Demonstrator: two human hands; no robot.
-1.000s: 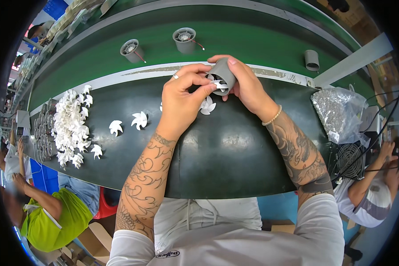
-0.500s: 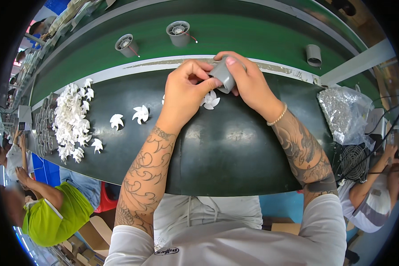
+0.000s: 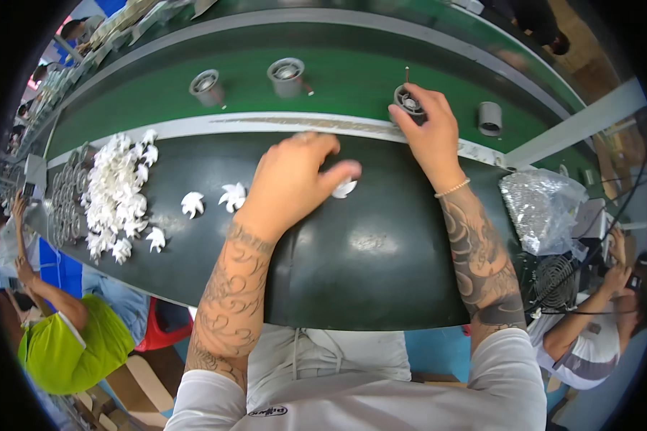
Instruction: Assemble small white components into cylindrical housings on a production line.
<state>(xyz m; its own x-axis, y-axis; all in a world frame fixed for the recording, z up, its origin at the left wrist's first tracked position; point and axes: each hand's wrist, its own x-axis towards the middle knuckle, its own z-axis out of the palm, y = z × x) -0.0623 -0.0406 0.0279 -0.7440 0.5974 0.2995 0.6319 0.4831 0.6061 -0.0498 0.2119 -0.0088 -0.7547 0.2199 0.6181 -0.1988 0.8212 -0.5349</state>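
Observation:
My right hand grips a grey cylindrical fan housing over the green conveyor belt, thumb on one side and fingers on the other. The housing's open end shows a dark hub with spokes, and a thin wire sticks up from it. Over the dark work table hovers my left hand, slightly blurred, its thumb apart from the curled fingers and nothing seen in them. A white fan impeller lies partly hidden beneath that thumb. Left of the wrist are two more, a near impeller and a farther impeller.
A heap of white impellers lies at the table's left, beside several grey rings. On the green belt stand other grey housings. A clear plastic bag sits at the right, near a metal post. Other people work at both sides.
The grey housing, between both hands before, has gone forward and right to the belt in my right hand. My left hand has let go of it and dropped back toward the table.

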